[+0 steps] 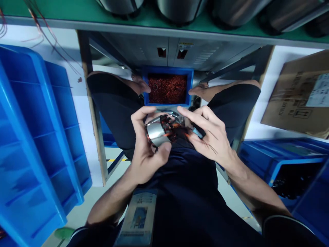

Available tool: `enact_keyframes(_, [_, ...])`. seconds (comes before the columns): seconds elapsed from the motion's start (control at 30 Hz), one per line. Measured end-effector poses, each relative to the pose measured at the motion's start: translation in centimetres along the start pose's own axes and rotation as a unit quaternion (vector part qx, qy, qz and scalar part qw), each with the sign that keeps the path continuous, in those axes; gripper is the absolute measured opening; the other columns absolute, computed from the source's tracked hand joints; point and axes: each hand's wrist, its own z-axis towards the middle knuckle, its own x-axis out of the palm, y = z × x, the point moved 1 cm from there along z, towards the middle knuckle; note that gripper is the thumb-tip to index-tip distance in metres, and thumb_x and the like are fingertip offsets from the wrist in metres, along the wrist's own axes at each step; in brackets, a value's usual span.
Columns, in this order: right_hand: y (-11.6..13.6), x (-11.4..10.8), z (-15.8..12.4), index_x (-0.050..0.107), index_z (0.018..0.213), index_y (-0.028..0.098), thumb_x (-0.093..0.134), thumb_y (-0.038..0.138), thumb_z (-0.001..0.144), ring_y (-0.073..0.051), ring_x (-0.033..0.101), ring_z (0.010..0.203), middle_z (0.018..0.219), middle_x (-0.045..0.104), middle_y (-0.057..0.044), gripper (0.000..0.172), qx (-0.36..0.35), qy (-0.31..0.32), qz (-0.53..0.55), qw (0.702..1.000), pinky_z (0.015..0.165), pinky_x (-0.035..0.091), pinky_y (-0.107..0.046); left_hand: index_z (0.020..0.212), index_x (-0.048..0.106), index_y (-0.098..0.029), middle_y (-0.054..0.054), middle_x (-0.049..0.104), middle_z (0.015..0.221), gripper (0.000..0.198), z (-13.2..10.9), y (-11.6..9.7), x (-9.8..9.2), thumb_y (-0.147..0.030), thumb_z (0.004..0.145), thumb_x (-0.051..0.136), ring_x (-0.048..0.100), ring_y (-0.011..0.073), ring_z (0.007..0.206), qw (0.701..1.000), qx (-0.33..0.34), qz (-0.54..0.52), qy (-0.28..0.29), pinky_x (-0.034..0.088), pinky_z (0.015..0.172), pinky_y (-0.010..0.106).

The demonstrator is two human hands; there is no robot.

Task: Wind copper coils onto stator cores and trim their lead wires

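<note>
My left hand (146,147) is wrapped round a motor stator (156,132), a short silver metal cylinder with copper windings at its end. The stator lies tilted above my lap, its wound end towards my right hand (209,133). Dark and copper-coloured lead wires (181,132) run from the windings to my right fingers. A blue-handled tool (196,131) sits in my right palm under the curled fingers, and its working end is hard to make out. The right index finger is stretched forward over it. Thin wire ends (212,149) stick out across the right hand.
Between my feet stands a blue bin (167,104) of copper wire scraps. Several metal cylinders (177,10) line the green bench (77,21) ahead. Large blue crates (33,137) stand at left, a cardboard box (290,99) and another blue crate (288,161) at right.
</note>
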Motion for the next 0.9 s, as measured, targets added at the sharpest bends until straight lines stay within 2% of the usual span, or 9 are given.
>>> enact_keyframes(0.13, [2.6, -1.0, -1.1, 0.067, 0.172, 0.043, 0.069, 0.027, 0.106, -0.03, 0.07, 0.111, 0.119, 0.065, -0.008, 0.068, -0.011, -0.032, -0.036, 0.999, 0.104, 0.064, -0.052, 0.165, 0.046, -0.038, 0.01, 0.065, 0.151, 0.078, -0.7, -2.2, 0.3, -0.032, 0.1, 0.088, 0.068, 0.0287, 0.138, 0.993, 0.081, 0.058, 0.07, 0.066, 0.113, 0.047])
enact_keyframes(0.27, [3.8, -1.1, -1.7, 0.063, 0.174, 0.046, 0.074, 0.032, 0.107, -0.031, 0.071, 0.112, 0.119, 0.064, -0.008, 0.069, -0.035, -0.047, -0.056, 0.997, 0.108, 0.064, -0.054, 0.165, 0.048, -0.039, 0.011, 0.062, 0.149, 0.078, -1.2, -2.8, 0.6, -0.029, 0.098, 0.086, 0.066, 0.0314, 0.136, 0.991, 0.094, 0.072, 0.071, 0.065, 0.116, 0.053])
enact_keyframes(0.37, [4.2, -1.1, -2.0, 0.061, 0.176, 0.046, 0.077, 0.034, 0.108, -0.03, 0.072, 0.111, 0.119, 0.066, -0.008, 0.071, -0.049, -0.053, -0.056, 0.996, 0.111, 0.064, -0.055, 0.163, 0.05, -0.038, 0.011, 0.062, 0.149, 0.073, -1.6, -2.9, 0.7, -0.031, 0.099, 0.085, 0.065, 0.0324, 0.137, 0.991, 0.086, 0.071, 0.069, 0.064, 0.115, 0.053])
enact_keyframes(0.47, [4.8, -1.2, -2.2, 0.065, 0.174, 0.04, 0.076, 0.036, 0.109, -0.028, 0.072, 0.106, 0.119, 0.069, -0.009, 0.066, -0.061, -0.053, -0.052, 0.995, 0.103, 0.067, -0.051, 0.162, 0.05, -0.033, 0.011, 0.06, 0.15, 0.071, -2.1, -3.0, 0.4, -0.029, 0.1, 0.085, 0.064, 0.0304, 0.14, 0.99, 0.081, 0.085, 0.082, 0.064, 0.113, 0.046])
enact_keyframes(0.53, [5.1, -1.1, -2.5, 0.068, 0.172, 0.037, 0.073, 0.031, 0.11, -0.023, 0.072, 0.094, 0.114, 0.072, -0.008, 0.062, -0.062, -0.051, -0.044, 0.996, 0.092, 0.068, -0.044, 0.159, 0.051, -0.031, 0.011, 0.059, 0.15, 0.067, -2.4, -3.0, 0.3, -0.028, 0.101, 0.085, 0.063, 0.0289, 0.14, 0.989, 0.077, 0.079, 0.101, 0.062, 0.113, 0.043])
enact_keyframes(0.63, [5.5, -0.9, -2.7, 0.068, 0.171, 0.037, 0.064, 0.013, 0.107, -0.018, 0.067, 0.075, 0.11, 0.081, -0.005, 0.069, -0.078, -0.04, -0.032, 0.996, 0.077, 0.068, -0.035, 0.148, 0.06, -0.032, 0.01, 0.058, 0.149, 0.046, -2.7, -2.7, 0.6, -0.048, 0.11, 0.078, 0.063, 0.029, 0.136, 0.99, 0.042, -0.017, 0.133, 0.06, 0.114, 0.044])
enact_keyframes(0.7, [5.5, -0.7, -2.8, 0.066, 0.172, 0.035, 0.06, 0.004, 0.102, -0.018, 0.068, 0.074, 0.115, 0.086, -0.004, 0.077, -0.089, -0.03, -0.022, 0.995, 0.074, 0.067, -0.034, 0.134, 0.068, -0.032, 0.008, 0.061, 0.142, 0.031, -2.9, -2.5, 1.1, -0.058, 0.117, 0.065, 0.064, 0.0273, 0.131, 0.99, -0.003, -0.09, 0.109, 0.059, 0.113, 0.044])
enact_keyframes(0.77, [5.3, -0.4, -2.6, 0.065, 0.174, 0.031, 0.06, 0.001, 0.099, -0.018, 0.071, 0.078, 0.118, 0.087, -0.004, 0.081, -0.083, -0.021, -0.007, 0.996, 0.077, 0.068, -0.034, 0.122, 0.072, -0.031, 0.005, 0.065, 0.128, 0.026, -2.9, -2.3, 1.7, -0.053, 0.121, 0.06, 0.066, 0.0234, 0.123, 0.988, -0.047, -0.137, 0.056, 0.058, 0.111, 0.039])
enact_keyframes(0.9, [5.2, -0.4, -2.4, 0.066, 0.173, 0.028, 0.062, 0.004, 0.1, -0.018, 0.066, 0.078, 0.109, 0.084, -0.004, 0.076, -0.061, -0.016, -0.022, 0.998, 0.08, 0.068, -0.035, 0.13, 0.074, -0.034, 0.002, 0.068, 0.122, 0.017, -2.7, -2.4, 2.8, -0.045, 0.116, 0.071, 0.07, 0.0172, 0.112, 0.97, -0.118, -0.214, 0.005, 0.06, 0.1, 0.028])
